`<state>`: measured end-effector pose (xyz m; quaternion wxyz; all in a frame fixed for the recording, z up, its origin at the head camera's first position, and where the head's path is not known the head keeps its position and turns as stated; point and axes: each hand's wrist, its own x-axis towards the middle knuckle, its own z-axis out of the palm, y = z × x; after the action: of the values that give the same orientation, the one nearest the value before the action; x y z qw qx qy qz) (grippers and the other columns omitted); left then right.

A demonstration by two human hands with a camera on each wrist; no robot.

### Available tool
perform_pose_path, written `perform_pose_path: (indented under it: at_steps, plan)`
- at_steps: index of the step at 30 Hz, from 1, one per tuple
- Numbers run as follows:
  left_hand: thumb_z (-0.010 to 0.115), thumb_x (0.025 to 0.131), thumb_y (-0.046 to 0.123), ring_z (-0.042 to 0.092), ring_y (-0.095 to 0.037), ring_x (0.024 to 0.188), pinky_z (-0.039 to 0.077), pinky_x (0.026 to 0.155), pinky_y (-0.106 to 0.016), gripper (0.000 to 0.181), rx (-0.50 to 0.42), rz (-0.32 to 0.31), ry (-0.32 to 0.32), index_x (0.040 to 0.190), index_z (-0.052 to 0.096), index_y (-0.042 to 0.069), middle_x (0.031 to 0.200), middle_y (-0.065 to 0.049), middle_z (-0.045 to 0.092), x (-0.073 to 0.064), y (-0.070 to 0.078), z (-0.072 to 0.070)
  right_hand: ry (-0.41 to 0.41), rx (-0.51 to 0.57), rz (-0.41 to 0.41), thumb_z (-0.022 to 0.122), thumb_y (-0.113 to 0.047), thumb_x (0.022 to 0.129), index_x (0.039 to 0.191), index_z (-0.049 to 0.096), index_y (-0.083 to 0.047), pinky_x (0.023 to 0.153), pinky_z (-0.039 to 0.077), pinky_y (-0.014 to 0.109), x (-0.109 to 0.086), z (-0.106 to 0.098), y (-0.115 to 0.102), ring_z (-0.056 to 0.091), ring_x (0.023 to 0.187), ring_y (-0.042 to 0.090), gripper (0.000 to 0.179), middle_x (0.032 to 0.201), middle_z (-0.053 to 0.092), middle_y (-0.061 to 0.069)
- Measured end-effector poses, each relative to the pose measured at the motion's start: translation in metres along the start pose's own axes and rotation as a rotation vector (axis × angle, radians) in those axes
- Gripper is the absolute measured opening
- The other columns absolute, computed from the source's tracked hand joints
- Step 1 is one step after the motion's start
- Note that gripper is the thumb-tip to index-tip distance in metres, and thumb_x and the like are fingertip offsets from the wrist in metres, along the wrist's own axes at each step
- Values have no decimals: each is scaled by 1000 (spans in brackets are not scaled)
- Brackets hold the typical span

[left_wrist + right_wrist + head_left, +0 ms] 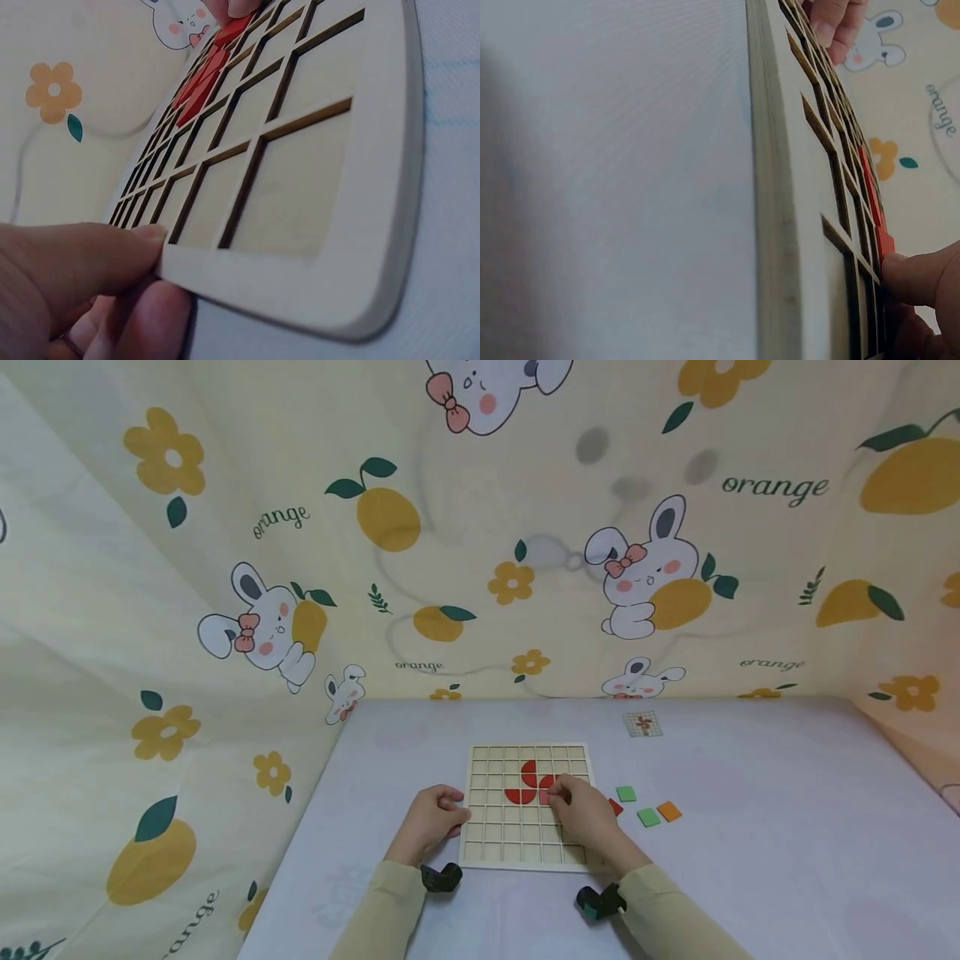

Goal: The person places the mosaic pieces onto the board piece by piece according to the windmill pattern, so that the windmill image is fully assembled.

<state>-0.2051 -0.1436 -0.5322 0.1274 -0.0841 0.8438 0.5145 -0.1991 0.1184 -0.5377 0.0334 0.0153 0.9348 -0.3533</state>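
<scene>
A pale wooden grid board (498,833) lies on the table with several red quarter-circle tiles (520,796) set in cells near its middle. My left hand (432,817) grips the board's left edge; in the left wrist view its thumb (120,251) rests on the rim, with the other fingers lower at the side. Over the right half of the board, my right hand (588,817) pinches a red tile (543,797) beside the other red ones. The right wrist view has the thumb (911,277) against this tile (885,241); the fingers hide part of it.
Right of the board lie two green square tiles (626,793), an orange one (670,812) and another red tile (616,807), partly behind the right hand. A small pattern card (642,723) lies farther back. A printed curtain (480,568) stands behind the table (750,827).
</scene>
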Motion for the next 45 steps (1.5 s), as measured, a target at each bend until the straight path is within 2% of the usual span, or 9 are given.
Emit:
perform_pose_path:
  at_steps: [6,9,13,16,21,27,31,36,45]
  plan:
    - [77,85,5,61,-16,74,57,62,-24,28,-7,-14,3,111,66,3,89,-8,61,-1,1,1,7,-19,-9,67,-20,97,89,67,-19,71,47,32,-1,0,1,56,78,17,7,89,67,-2]
    - [77,85,6,61,-15,74,57,62,-25,28,1,-1,-2,111,67,3,89,-8,62,-1,1,0,19,-64,-46,68,-19,96,91,70,-17,75,52,37,-4,0,0,59,81,17,5,92,68,0]
    - [77,85,6,61,-15,73,57,62,-25,29,5,13,-9,112,67,2,89,-8,63,-1,1,0,27,-157,-128,70,-16,94,100,76,-11,82,56,40,-10,-3,-3,63,87,18,9,96,68,3]
    - [77,85,6,61,-15,73,57,62,-25,29,2,12,-9,112,67,2,89,-8,62,-1,1,-1,-9,-170,-153,70,-14,94,112,76,-8,76,55,36,-13,-7,-6,59,83,17,20,98,66,4]
    - [77,85,5,62,-15,73,57,62,-24,29,-11,10,-10,112,66,2,89,-8,63,0,0,-2,-109,-95,-91,68,-17,96,124,71,-8,68,44,29,-13,-15,-8,50,79,16,30,98,62,1]
    - [76,85,5,62,-16,74,57,63,-26,28,-11,10,-10,112,66,2,90,-9,63,-1,-1,0,-142,-17,-38,66,-20,97,134,62,-11,69,50,29,-12,-35,-7,57,83,15,38,101,67,2]
    - [76,85,5,62,-17,74,57,63,-26,28,-13,5,-2,111,66,3,89,-9,62,-2,0,0,-159,-45,-49,67,-21,97,135,60,-11,68,50,29,-9,-59,6,58,86,16,40,108,68,5]
    - [76,85,4,61,-15,73,57,62,-25,28,-7,9,-1,112,66,2,88,-8,62,-1,1,0,-181,-86,-6,70,-22,94,135,59,-8,70,52,33,-12,-82,31,60,86,18,44,111,67,8]
    - [75,85,5,61,-15,73,57,62,-25,28,-5,14,-3,112,66,1,88,-8,63,-1,-1,1,-147,-143,13,79,-27,87,124,65,-6,81,53,42,-17,-84,59,58,92,21,45,106,68,7]
